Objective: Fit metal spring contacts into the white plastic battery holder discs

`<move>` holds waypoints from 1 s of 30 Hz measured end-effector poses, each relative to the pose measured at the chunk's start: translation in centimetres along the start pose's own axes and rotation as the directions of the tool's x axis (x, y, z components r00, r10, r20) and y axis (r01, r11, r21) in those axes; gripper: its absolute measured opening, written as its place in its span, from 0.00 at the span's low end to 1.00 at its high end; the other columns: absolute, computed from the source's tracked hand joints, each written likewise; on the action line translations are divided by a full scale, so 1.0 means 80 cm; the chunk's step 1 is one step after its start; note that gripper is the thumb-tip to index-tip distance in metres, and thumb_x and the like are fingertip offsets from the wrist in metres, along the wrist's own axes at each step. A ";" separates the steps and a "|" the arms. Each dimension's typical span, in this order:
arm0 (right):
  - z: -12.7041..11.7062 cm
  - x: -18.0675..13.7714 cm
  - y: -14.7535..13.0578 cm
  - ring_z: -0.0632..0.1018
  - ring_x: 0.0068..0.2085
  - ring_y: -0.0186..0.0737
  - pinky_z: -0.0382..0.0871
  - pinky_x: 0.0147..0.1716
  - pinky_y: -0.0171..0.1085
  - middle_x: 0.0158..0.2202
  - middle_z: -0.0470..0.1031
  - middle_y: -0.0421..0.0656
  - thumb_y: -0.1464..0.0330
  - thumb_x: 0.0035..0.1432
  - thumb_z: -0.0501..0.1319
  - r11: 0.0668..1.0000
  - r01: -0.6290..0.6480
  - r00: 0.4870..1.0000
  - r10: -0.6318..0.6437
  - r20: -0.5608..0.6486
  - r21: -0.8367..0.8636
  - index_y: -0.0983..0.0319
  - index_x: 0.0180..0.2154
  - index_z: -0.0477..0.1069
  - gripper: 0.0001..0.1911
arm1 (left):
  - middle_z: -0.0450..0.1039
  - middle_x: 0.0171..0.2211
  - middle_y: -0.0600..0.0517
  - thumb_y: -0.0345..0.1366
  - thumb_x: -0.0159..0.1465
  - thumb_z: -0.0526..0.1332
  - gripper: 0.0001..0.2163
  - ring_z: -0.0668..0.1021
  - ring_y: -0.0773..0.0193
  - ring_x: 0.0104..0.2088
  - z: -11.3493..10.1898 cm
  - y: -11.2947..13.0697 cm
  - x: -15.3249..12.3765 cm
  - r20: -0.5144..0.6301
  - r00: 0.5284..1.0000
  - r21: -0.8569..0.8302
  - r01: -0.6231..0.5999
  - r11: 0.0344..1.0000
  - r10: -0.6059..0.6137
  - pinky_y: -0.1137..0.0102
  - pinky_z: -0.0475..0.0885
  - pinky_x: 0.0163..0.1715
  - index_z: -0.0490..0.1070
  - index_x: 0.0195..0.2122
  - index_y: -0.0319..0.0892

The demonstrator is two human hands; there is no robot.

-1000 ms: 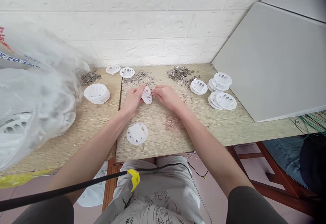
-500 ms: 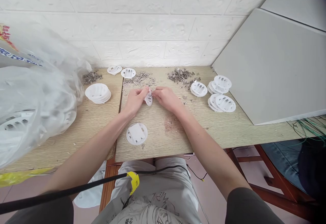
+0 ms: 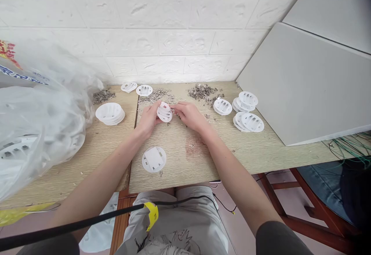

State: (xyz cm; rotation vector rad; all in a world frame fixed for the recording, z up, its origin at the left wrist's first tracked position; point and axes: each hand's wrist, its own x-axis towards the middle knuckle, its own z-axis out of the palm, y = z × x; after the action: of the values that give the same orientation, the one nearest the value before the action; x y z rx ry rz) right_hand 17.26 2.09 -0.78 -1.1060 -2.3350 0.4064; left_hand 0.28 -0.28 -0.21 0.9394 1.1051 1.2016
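Your left hand [image 3: 148, 118] pinches a tilted white disc [image 3: 164, 113] over the table [image 3: 176, 158]; right hand [image 3: 189, 115] bunched at its rim, grip unclear. Room between your forearms [image 3: 228, 166], to the front edge [image 3: 174, 185].

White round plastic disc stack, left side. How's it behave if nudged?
The stack of white round plastic discs would probably slide apart, since its edges sit slightly staggered and nothing visible binds them. Low and broad, it seems unlikely to topple. They're likely stiff: the white disc in the left hand shows no obvious bend.
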 end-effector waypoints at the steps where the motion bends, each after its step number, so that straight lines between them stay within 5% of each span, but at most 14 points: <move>1: 0.000 0.000 0.001 0.76 0.42 0.43 0.64 0.42 0.37 0.41 0.79 0.50 0.77 0.65 0.50 1.000 -0.013 1.000 0.013 -0.014 -0.008 0.65 0.49 0.77 0.19 | 0.78 0.33 0.45 0.46 0.62 0.59 0.14 0.80 0.53 0.43 0.000 0.001 0.000 0.004 1.000 -0.012 -0.003 1.000 0.003 0.63 0.77 0.41 0.75 0.31 0.40; 5: -0.001 -0.002 0.004 0.77 0.44 0.43 0.64 0.42 0.37 0.46 0.80 0.49 0.72 0.68 0.51 0.999 -0.042 0.998 0.042 -0.054 -0.001 0.62 0.50 0.77 0.17 | 0.79 0.35 0.44 0.46 0.62 0.58 0.15 0.80 0.53 0.43 -0.002 0.001 0.001 0.001 1.000 -0.052 0.005 0.999 -0.005 0.61 0.78 0.42 0.74 0.32 0.39; 9: -0.004 -0.003 0.001 0.77 0.38 0.42 0.63 0.38 0.35 0.38 0.81 0.46 0.66 0.70 0.51 0.996 -0.083 0.992 0.081 -0.100 -0.012 0.61 0.49 0.75 0.16 | 0.79 0.34 0.44 0.46 0.62 0.58 0.15 0.81 0.53 0.42 -0.003 0.000 0.004 -0.003 1.000 -0.058 0.007 0.998 -0.007 0.61 0.78 0.42 0.74 0.33 0.39; 16: 0.009 0.000 0.006 0.77 0.38 0.42 0.65 0.39 0.36 0.37 0.78 0.47 0.66 0.70 0.47 0.980 -0.168 0.930 0.195 -0.312 0.111 0.64 0.50 0.71 0.17 | 0.79 0.32 0.45 0.47 0.61 0.60 0.14 0.81 0.53 0.41 -0.004 -0.004 0.008 -0.010 1.000 -0.073 0.010 0.997 -0.010 0.61 0.77 0.42 0.75 0.32 0.40; 24: 0.027 -0.002 0.016 0.78 0.40 0.43 0.69 0.42 0.40 0.42 0.80 0.48 0.65 0.67 0.50 0.986 -0.030 0.957 0.075 -0.280 0.162 0.61 0.44 0.75 0.16 | 0.80 0.35 0.43 0.49 0.60 0.62 0.15 0.80 0.52 0.43 -0.003 -0.004 0.007 -0.026 0.999 -0.065 0.022 0.998 -0.024 0.62 0.76 0.43 0.76 0.30 0.40; 30: 0.020 -0.007 0.016 0.74 0.32 0.39 0.68 0.33 0.37 0.35 0.78 0.46 0.69 0.66 0.53 0.988 -0.016 0.971 0.053 -0.234 0.153 0.62 0.44 0.78 0.15 | 0.79 0.34 0.44 0.48 0.60 0.62 0.15 0.80 0.54 0.40 -0.004 -0.004 0.008 -0.056 0.998 -0.074 0.028 0.997 -0.032 0.63 0.76 0.42 0.76 0.32 0.40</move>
State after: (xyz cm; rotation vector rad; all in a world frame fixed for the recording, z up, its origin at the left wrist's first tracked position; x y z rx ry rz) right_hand 17.45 2.41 -2.91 -1.0618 -2.0437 0.4301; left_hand 0.08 0.34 -0.71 0.8343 1.1095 1.2425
